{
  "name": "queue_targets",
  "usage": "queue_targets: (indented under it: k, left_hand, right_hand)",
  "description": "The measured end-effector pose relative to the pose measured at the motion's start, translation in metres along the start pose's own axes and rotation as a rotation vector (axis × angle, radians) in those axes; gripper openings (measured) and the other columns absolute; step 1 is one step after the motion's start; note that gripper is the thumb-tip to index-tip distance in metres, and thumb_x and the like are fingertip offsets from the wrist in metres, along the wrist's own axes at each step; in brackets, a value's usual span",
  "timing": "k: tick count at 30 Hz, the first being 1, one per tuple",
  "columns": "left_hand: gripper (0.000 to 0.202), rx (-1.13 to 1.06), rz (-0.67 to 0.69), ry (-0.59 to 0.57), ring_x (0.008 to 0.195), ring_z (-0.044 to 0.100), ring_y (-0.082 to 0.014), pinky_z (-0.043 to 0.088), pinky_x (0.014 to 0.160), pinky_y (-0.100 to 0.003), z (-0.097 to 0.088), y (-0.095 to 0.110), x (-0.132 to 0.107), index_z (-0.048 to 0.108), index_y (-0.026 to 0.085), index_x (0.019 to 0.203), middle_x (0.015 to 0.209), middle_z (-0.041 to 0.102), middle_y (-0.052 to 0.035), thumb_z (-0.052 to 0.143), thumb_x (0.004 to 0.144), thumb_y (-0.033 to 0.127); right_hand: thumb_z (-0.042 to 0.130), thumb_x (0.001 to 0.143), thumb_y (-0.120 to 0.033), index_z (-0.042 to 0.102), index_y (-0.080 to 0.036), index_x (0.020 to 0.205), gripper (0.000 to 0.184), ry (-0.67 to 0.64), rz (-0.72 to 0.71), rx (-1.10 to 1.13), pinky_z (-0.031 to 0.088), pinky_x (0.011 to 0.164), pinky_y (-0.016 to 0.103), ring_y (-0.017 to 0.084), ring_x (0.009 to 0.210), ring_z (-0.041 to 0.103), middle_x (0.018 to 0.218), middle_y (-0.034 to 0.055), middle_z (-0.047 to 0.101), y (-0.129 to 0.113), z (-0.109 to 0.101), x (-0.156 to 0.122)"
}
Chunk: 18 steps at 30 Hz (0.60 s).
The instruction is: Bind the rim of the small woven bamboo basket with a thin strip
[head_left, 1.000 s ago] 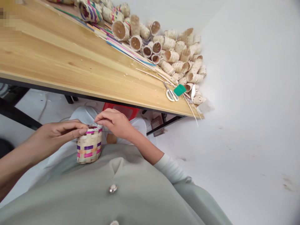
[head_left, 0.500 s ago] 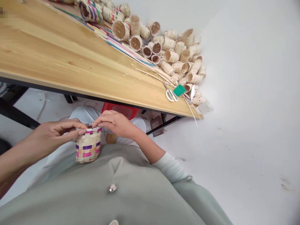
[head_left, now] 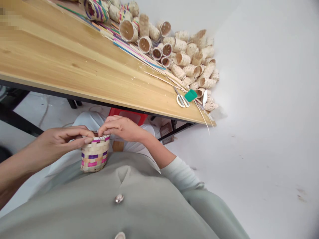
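Note:
A small woven basket (head_left: 95, 155) in pale strips with pink, purple and orange bands is held upright over my lap. My left hand (head_left: 68, 137) pinches its rim from the left, thumb outside and fingers over the top edge. At the rim's right side, my right hand (head_left: 119, 127) has its fingertips pressed together. A thin dark strand runs from the rim beneath my right hand; what exactly those fingertips grip is hidden. The inside of the basket is mostly covered by my fingers.
On the wooden table (head_left: 74, 79) lie scissors (head_left: 182, 100), a green cup-like piece (head_left: 190, 95) and long coloured strips (head_left: 139, 54). Several woven tubes (head_left: 179, 59) are heaped along its far side. Below the table edge stands a red stool (head_left: 128, 116).
Both hands keep their places at the rim. The basket and my right hand have shifted very slightly, and the right fingers have moved a little along the edge.

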<state>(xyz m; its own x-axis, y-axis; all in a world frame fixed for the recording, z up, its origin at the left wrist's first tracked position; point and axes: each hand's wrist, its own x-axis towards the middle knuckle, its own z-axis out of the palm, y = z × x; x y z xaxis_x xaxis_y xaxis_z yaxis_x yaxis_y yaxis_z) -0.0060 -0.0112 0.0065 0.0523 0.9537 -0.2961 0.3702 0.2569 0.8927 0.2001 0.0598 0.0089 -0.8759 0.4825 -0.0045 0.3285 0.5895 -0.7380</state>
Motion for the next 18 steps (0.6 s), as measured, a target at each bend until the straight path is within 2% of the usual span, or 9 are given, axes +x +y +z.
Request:
queue_targets:
  k: [5, 7, 14, 18]
  left_hand:
    - [0.051, 0.001, 0.135, -0.115, 0.082, 0.070, -0.0245, 0.060, 0.069, -0.029, -0.006, -0.022, 0.006, 0.081, 0.029, 0.070, 0.089, 0.079, -0.0057, 0.076, 0.055, 0.077]
    - [0.045, 0.009, 0.176, -0.147, 0.082, 0.071, -0.0237, 0.060, 0.069, -0.027, -0.008, -0.029, 0.008, 0.081, 0.029, 0.073, 0.090, 0.079, -0.0052, 0.075, 0.061, 0.072]
    - [0.048, 0.044, 0.188, -0.163, 0.084, 0.071, -0.0235, 0.060, 0.073, -0.028, -0.006, -0.030, 0.009, 0.081, 0.028, 0.076, 0.092, 0.079, -0.0047, 0.074, 0.063, 0.074]
    - [0.053, 0.028, 0.144, -0.164, 0.086, 0.071, -0.0257, 0.063, 0.075, -0.031, -0.008, -0.039, 0.015, 0.080, 0.027, 0.076, 0.093, 0.079, -0.0054, 0.075, 0.061, 0.077]
  right_hand:
    - [0.056, 0.101, -0.009, 0.072, -0.014, 0.096, 0.018, -0.099, -0.064, 0.109, 0.045, 0.099, 0.024, 0.013, 0.101, 0.059, 0.101, 0.0043, 0.067, 0.007, -0.007, 0.006]
    - [0.056, 0.101, -0.008, 0.071, -0.013, 0.095, 0.018, -0.136, -0.075, 0.139, 0.045, 0.098, 0.023, 0.012, 0.100, 0.059, 0.102, 0.0043, 0.067, 0.008, -0.008, 0.008]
    - [0.058, 0.098, -0.003, 0.072, -0.011, 0.092, 0.017, -0.198, -0.015, 0.169, 0.045, 0.093, 0.019, 0.008, 0.096, 0.060, 0.099, 0.0027, 0.068, -0.003, -0.012, 0.013]
    - [0.060, 0.096, -0.007, 0.074, -0.014, 0.090, 0.017, -0.216, 0.088, 0.194, 0.046, 0.093, 0.018, 0.007, 0.099, 0.063, 0.098, -0.0033, 0.072, -0.009, -0.016, 0.016]
